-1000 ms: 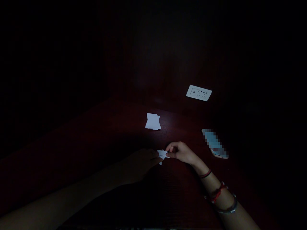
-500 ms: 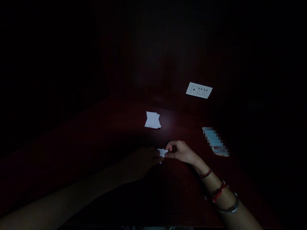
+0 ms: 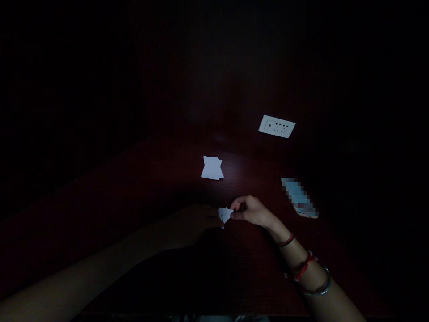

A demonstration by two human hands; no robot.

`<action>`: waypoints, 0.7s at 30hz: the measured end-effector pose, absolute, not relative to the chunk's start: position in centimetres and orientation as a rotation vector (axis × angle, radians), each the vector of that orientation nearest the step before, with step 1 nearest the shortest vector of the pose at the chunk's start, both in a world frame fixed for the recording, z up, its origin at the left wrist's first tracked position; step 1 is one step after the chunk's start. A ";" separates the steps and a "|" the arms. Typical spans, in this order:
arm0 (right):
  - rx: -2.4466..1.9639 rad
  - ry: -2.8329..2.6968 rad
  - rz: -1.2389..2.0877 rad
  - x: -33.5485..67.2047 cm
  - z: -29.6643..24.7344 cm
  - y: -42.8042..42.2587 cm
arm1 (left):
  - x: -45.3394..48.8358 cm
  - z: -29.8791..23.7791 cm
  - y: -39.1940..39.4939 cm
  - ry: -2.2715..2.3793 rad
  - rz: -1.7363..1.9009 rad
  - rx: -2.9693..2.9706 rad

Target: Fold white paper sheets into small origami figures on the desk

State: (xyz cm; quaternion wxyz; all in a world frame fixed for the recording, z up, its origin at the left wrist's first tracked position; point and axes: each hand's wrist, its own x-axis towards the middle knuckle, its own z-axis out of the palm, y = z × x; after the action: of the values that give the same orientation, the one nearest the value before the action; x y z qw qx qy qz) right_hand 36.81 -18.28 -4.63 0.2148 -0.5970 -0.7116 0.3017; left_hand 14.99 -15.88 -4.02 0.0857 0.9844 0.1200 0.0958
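Dark tabletop (image 3: 246, 179): one phone (image 3: 299, 197), one folded paper (image 3: 225, 214) in left hand's (image 3: 191, 221), right hand's (image 3: 251, 210) pinching grip

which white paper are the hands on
The small white paper, nearer the person, touched by the left hand and right hand; the larger stacked sheets lie farther back on the table, untouched.

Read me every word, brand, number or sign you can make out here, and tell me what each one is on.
No readable text anywhere.
Phone: its face is pixelated, so anything there is unreadable.
Wall socket: holes show, but no lettering can be made out.
Paper stack: no visible writing.
Small white paper at the left hand and right hand: no writing visible; partly covered.
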 end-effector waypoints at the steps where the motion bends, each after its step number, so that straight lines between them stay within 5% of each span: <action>1: -1.654 -1.976 0.836 36.8 -4.7 -18.3 | 14.9 -4.0 -15.8 0.342 0.274 2.935; 21: -1.459 -2.108 0.535 36.2 -4.3 -19.0 | 14.5 -3.9 -15.5 0.283 0.381 2.852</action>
State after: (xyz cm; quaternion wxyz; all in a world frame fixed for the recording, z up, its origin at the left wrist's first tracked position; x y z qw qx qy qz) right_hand 36.23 -18.99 -4.29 0.2582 -0.5383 -0.7776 0.1973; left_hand 14.54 -15.49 -3.89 0.1251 0.9787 0.0971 0.1308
